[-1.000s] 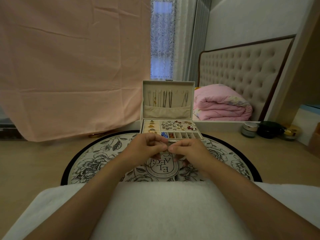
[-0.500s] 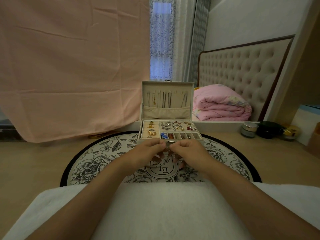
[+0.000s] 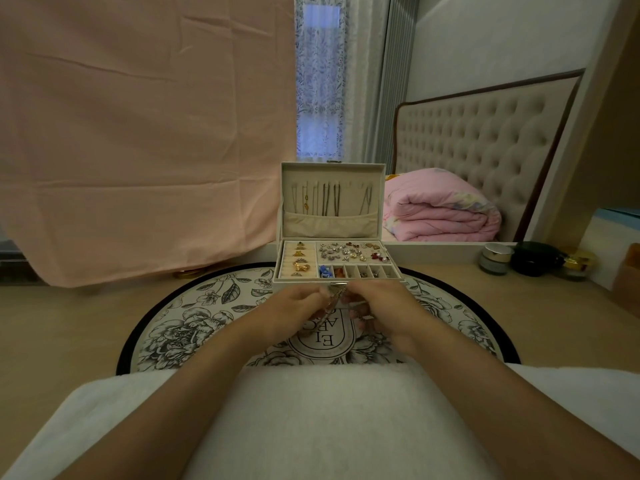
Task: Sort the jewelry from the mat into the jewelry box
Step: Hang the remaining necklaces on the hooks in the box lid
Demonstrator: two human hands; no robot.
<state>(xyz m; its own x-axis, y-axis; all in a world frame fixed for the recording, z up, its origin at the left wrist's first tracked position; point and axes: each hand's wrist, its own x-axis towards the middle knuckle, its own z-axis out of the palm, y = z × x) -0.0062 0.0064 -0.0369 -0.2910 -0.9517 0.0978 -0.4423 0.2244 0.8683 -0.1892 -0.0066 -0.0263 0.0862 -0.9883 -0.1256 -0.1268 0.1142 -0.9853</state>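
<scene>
A cream jewelry box [image 3: 332, 276] stands open at the far side of the round floral mat [image 3: 194, 317]. Necklaces hang in its raised lid. Gold rings fill its left tray, earrings its top right tray, and small pieces its front slots. Just in front of the box, my left hand [image 3: 294, 315] and my right hand [image 3: 384, 311] meet above the mat. Both pinch a thin silver chain [image 3: 334, 299] that hangs between them and trails down toward the mat.
Cosmetic jars [image 3: 496, 258] and a dark pot [image 3: 533, 258] stand at the right on the wooden tabletop. A pink cloth [image 3: 138, 133] hangs at the back left. A white fluffy cushion [image 3: 311, 427] lies in my lap. A mirror shows a bed with a pink quilt [image 3: 443, 206].
Both hands have drawn back slightly from the box toward me and parted a little. The silver chain now shows hanging between the fingertips.
</scene>
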